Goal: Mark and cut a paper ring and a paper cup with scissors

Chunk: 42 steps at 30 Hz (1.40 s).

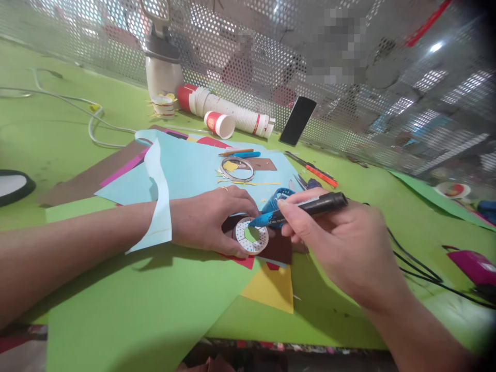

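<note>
My left hand (213, 219) curls around a small white disc (241, 247), thumb and fingers at its left and far edges. Dark dots and lines mark the disc, and a green hexagon (251, 234) sits at its middle. My right hand (341, 237) grips a black marker pen (318, 204) with a blue front part, its tip at the disc's top face. Just behind the pen stands a blue roll of tape (282, 196). Dark brown paper (281, 249) lies under the disc. A strip of pale blue paper (158, 170) rises across my left forearm.
Coloured sheets, including a green sheet (155, 305) and yellow paper (273, 290), cover much of the table. Stacked paper cups (232, 113), a spray bottle (163, 67) and a phone (298, 121) stand along the perforated metal screen (248, 46). Black cables (418, 271) run at right.
</note>
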Available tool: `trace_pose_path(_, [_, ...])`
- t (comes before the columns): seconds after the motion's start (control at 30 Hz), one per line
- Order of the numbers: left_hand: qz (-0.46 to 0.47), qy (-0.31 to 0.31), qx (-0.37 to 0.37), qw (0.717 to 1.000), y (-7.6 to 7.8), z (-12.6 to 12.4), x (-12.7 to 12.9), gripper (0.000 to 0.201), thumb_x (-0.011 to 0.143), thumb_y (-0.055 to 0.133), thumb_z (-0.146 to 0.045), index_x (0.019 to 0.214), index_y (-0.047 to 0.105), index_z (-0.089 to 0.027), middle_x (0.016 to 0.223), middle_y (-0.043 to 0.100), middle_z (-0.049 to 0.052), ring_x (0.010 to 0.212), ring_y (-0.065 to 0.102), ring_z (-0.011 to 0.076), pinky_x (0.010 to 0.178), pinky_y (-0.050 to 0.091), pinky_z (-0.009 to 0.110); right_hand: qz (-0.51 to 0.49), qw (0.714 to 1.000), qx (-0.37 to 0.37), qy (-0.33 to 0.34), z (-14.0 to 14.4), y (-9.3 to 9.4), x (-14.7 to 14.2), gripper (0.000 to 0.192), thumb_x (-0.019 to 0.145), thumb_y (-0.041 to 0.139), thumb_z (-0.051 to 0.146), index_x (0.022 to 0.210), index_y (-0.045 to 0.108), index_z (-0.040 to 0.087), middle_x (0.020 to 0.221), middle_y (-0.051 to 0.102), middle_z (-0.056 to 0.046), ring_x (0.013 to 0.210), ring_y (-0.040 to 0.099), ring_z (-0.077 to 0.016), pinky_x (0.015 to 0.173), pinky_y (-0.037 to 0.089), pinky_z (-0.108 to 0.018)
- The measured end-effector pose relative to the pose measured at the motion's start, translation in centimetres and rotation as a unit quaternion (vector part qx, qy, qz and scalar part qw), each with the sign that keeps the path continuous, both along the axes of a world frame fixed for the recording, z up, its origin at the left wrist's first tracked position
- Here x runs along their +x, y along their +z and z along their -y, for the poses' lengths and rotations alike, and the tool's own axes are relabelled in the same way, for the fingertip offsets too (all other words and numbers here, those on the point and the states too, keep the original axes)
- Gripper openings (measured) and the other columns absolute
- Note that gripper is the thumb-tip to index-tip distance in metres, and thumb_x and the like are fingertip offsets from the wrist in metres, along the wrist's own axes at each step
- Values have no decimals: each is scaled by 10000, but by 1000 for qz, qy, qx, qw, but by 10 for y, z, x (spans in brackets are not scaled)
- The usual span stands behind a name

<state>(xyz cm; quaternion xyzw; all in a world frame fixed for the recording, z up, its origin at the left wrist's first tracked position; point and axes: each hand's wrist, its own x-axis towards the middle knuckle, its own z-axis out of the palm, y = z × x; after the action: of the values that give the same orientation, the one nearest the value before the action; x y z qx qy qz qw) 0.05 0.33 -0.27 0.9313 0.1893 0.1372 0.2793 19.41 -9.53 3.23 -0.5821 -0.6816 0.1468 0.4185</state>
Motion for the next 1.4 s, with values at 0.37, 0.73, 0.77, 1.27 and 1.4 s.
trace_pose_path(0.37, [-1, -6, 6, 1000, 2, 1, 1, 501, 721, 812, -364, 1143, 673, -132, 1141, 643, 120, 1068, 599, 262, 953, 464, 356, -14, 999, -32, -3, -1, -2, 0, 226, 880, 693, 403, 773, 727, 207, 613, 678, 16, 566, 654, -157, 539, 559, -273])
trace_pose_path(0.73, [6, -7, -2, 1000, 2, 1, 1, 451, 730, 805, -376, 1119, 665, -195, 1165, 651, 93, 1087, 604, 261, 967, 465, 374, -3, 1000, 11, 27, 0, 1, -4, 151, 833, 747, 272, 708, 712, 194, 603, 696, 39, 543, 627, -117, 521, 551, -203])
trace_pose_path(0.77, [6, -7, -5, 1000, 2, 2, 1, 443, 731, 803, -366, 1116, 666, -194, 1170, 651, 93, 1097, 602, 260, 975, 463, 372, 5, 999, 17, 29, 0, 2, -5, 143, 826, 750, 256, 707, 708, 190, 605, 701, 39, 545, 629, -112, 523, 544, -190])
trace_pose_path(1.27, [-4, -5, -12, 1000, 4, 2, 1, 442, 740, 794, -362, 1127, 667, -192, 1198, 646, 99, 1133, 590, 271, 991, 457, 379, 43, 997, 59, 12, -1, -1, -6, 173, 807, 766, 250, 670, 690, 180, 574, 671, 34, 526, 556, -105, 492, 475, -197])
trace_pose_path(1.4, [-8, -3, -10, 1000, 5, 2, 1, 443, 738, 795, -362, 1125, 663, -192, 1196, 644, 93, 1125, 595, 265, 985, 455, 368, 3, 999, 51, 16, 2, 0, -5, 179, 822, 765, 247, 668, 687, 201, 575, 656, 48, 526, 565, -105, 520, 505, -214])
